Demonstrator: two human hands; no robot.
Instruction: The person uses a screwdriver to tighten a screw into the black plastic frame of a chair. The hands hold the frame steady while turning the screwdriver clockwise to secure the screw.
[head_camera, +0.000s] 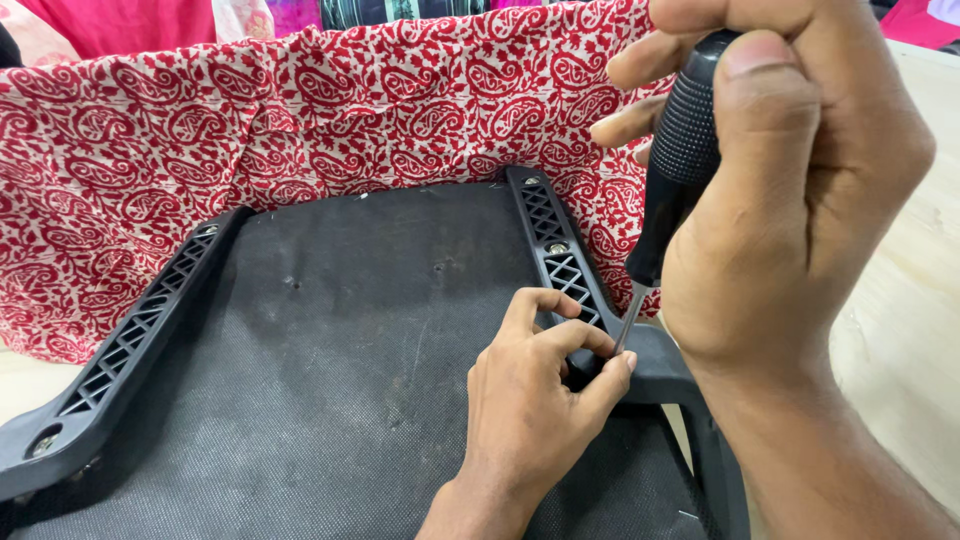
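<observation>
An upturned chair seat (330, 340) with a black fabric underside lies before me. Two black plastic lattice brackets run along it, one at the left (130, 340) and one at the right (560, 260). My right hand (790, 190) grips the black ribbed handle of a screwdriver (680, 160), upright, its thin metal shaft pointing down at the near end of the right bracket. My left hand (535, 400) rests there with fingertips pinched around the shaft's tip. Whatever lies under the tip is hidden by my fingers.
A red cloth with a white paisley pattern (300, 110) lies bunched behind the seat. A pale wooden surface (910, 330) lies to the right. Screws (556, 247) sit in the right bracket farther back. A hole shows at the left bracket's near end (42, 440).
</observation>
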